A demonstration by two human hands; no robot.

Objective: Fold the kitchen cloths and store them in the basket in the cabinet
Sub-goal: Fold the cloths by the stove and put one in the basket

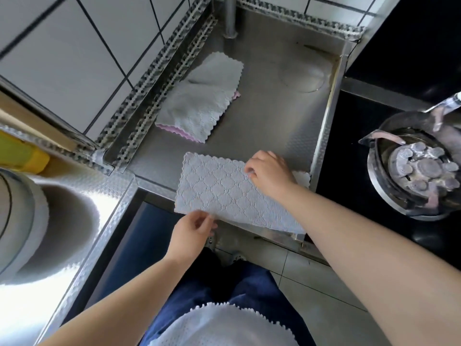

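Note:
A light grey cloth [219, 191], folded into a rectangle with a diamond pattern, lies over the front edge of the steel counter [282, 116]. My left hand [193, 227] pinches its near left edge. My right hand [268, 171] rests on its far right part, fingers curled on the fabric, with a white scalloped corner [303, 177] showing beyond it. A loose pile of grey cloths [199, 101] with pink cloth edges underneath lies further back on the counter, near the tiled wall. No basket or cabinet interior is in view.
A gas burner with a steel ring [419, 176] sits on the black hob at the right. A metal pipe [230, 16] rises at the counter's back. A large round white vessel [22, 221] and a yellow object [20, 153] stand at the left.

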